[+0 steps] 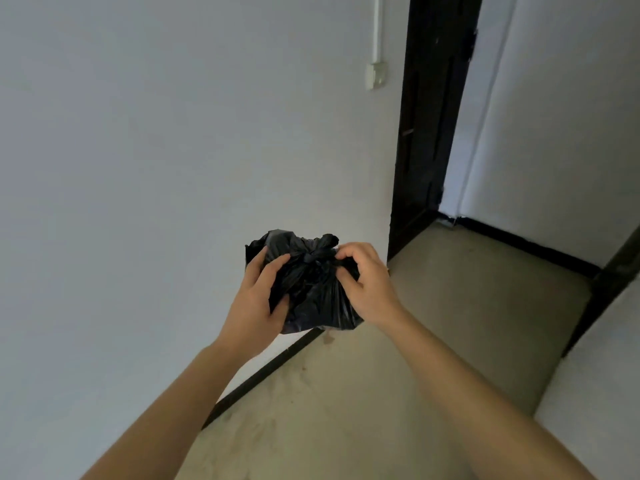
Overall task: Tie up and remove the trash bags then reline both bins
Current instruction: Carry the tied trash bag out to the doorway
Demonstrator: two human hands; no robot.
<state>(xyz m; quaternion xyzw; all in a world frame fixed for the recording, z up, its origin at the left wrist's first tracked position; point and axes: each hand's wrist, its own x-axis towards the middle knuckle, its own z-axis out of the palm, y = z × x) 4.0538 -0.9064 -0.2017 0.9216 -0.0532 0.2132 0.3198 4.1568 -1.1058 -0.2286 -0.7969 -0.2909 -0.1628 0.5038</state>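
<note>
1. The left hand (258, 296) grips the left side of the black trash bag (311, 289). Its fingers curl over the upper edge of the plastic and its thumb presses into the front lower down, so the hand is closed narrowly round a bunch of the bag.
2. The right hand (363, 282) holds the bag's right side. Its fingers are bent tightly and pinch the gathered plastic just beside the knot (313, 257). We cannot tell how its thumb lies, since the knuckles hide it.
3. Both hands hold the bag up in the air between them, in front of the pale wall (156, 168) and above the floor (398, 393). It touches neither.
4. The knotted end points up, with short loose ends sticking out above the knot, and the filled bulk hangs below. The bag's long axis runs roughly upright, though the bundle is compact and nearly as wide as it is tall.
5. The bag is glossy, creased black plastic. Folds fan down from the knot, and its mouth is drawn closed.
6. A black baseboard (263, 372) runs along the foot of the wall below the bag. A dark door frame (426, 133) stands to the right, and a pale switch plate (376, 75) sits on the wall near it.
</note>
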